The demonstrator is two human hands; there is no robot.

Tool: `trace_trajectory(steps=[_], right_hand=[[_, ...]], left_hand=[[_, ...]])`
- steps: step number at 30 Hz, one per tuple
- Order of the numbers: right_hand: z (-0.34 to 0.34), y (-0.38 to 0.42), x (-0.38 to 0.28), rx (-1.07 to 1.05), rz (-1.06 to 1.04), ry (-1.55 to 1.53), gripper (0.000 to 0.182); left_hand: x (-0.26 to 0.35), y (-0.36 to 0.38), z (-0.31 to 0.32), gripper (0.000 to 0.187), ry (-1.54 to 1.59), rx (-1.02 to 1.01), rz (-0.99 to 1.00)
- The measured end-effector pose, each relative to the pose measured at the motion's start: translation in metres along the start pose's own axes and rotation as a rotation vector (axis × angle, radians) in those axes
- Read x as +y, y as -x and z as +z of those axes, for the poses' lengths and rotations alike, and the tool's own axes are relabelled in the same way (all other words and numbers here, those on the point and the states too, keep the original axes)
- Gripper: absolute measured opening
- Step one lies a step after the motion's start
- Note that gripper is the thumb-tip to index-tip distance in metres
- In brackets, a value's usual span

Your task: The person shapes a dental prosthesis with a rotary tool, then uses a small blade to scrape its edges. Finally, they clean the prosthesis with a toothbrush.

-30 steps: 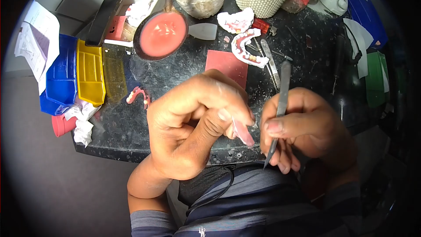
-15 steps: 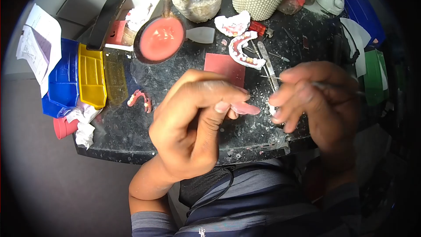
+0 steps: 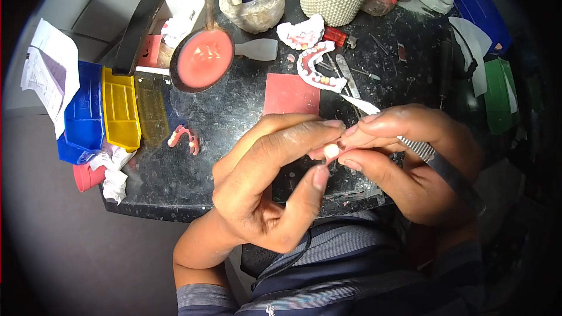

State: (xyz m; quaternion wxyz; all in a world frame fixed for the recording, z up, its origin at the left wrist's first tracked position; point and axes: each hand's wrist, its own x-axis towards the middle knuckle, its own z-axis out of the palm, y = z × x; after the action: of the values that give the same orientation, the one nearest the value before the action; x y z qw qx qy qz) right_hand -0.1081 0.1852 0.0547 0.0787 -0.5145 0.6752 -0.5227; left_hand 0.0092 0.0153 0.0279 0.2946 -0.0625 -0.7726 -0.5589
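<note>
Between the fingertips of my left hand (image 3: 272,178) is a small pink piece with a whitish spot (image 3: 331,151). My right hand (image 3: 415,161) pinches the same piece from the right with thumb and forefinger. A knife with a ribbed metal collar and dark handle (image 3: 451,175) also lies in my right hand, its pale blade pointing up and left. Just beyond the hands, a flat pink sheet (image 3: 291,92) rests on the dark table (image 3: 175,190). Parts of the pink piece are hidden by my fingers.
Dental models (image 3: 319,70) stand behind the hands, beside a metal tool (image 3: 348,76) and red lighter (image 3: 335,36). A pan of pink material (image 3: 205,58) is back left. A pink piece with teeth (image 3: 185,139) lies left; a woven basket (image 3: 331,0) stands at the back.
My right hand has moved left to meet the left hand and touches the pink piece. That piece is turned and shows a whitish spot. The knife blade is now clearly visible. The view has shifted slightly.
</note>
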Motion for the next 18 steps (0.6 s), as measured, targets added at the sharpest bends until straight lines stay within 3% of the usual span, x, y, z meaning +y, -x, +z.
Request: trace_trajectory(steps=[9, 12, 18], right_hand=[[-0.002, -0.001, 0.0, 0.049, -0.069, 0.035, 0.035], [-0.001, -0.002, 0.001, 0.044, -0.147, 0.09, 0.037], [0.003, 0.002, 0.004, 0.073, -0.162, 0.079, 0.039]], left_hand=[[0.001, 0.002, 0.002, 0.026, 0.004, -0.005, 0.006], [0.008, 0.005, 0.0, 0.028, 0.239, 0.011, -0.24], [0.008, 0.002, -0.002, 0.037, 0.593, -0.043, -0.489]])
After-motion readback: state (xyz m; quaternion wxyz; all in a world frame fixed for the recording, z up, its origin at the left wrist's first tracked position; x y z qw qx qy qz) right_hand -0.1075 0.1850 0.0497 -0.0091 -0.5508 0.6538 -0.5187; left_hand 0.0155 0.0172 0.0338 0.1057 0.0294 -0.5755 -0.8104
